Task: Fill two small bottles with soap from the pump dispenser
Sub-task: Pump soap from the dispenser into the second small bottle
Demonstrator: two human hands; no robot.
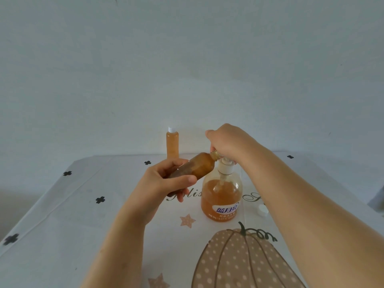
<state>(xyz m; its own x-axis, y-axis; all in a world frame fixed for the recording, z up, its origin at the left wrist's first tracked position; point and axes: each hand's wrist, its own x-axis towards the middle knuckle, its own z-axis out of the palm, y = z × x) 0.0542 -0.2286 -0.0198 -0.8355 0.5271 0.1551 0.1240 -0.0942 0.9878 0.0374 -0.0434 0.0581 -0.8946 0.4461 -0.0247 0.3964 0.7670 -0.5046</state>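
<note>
Head view, starting at the near edge: a tablecloth (62, 225) printed with a dotted pumpkin (239, 262), stars and black clover marks covers the table. To the right, a little farther in, a loose white cap (262, 209) lies on the cloth, well apart from both hands.

Next comes the pump dispenser (222, 196), upright near the middle and roughly half full of amber soap. Just left of it, the left hand (166, 183) has its fingers and thumb curled round the lower half of the open bottle (199, 166). That bottle is off the table and steeply tilted. Its long axis runs from the base at near left up to the neck at far right, so the mouth meets the pump head (225, 165). Amber soap already fills much of it.

The right hand (226, 142) comes in from the right, curled down over the top of the pump head. It hides the spout tip, so I cannot tell whether the fingers also touch the bottle's neck. The two hands are close but not joined, and the bottle bridges them.

The next press likely depends on the mouth staying under the spout. The left hand steers that and the right hand only drives the pump.

Farther back and left, a capped bottle (172, 146) stands upright near the far edge, full of amber soap, so it looks finished. A plain pale wall lies behind.
</note>
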